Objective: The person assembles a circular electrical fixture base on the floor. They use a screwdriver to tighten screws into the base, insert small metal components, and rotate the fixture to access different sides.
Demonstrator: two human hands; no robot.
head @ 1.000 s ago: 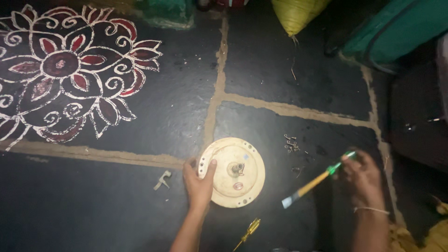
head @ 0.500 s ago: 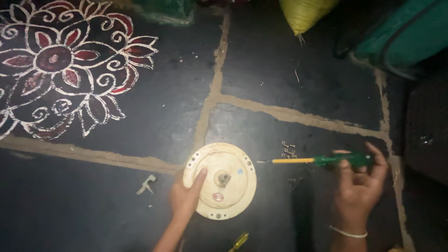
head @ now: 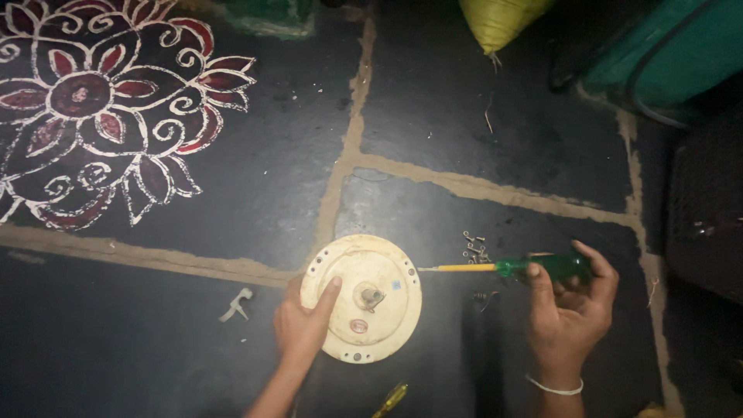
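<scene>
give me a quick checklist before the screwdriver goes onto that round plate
1. Left hand steadying the round plate: ok, fingers rest on it.
2. Right hand gripping the screwdriver: ok, closed on the green handle.
3. Tip on a screw: not ok, it sits at the plate's rim.
4. Loose screws clear of the hands: ok.
5. Which screws remain in the plate: cannot tell, too dim.

The disc is cream with a small red spot and a blue speck. The screwdriver has a green handle and yellow shaft. The floor is black stone with tan joints, painted with a white and dark red flower. A yellow sack and teal bag lie beyond.
</scene>
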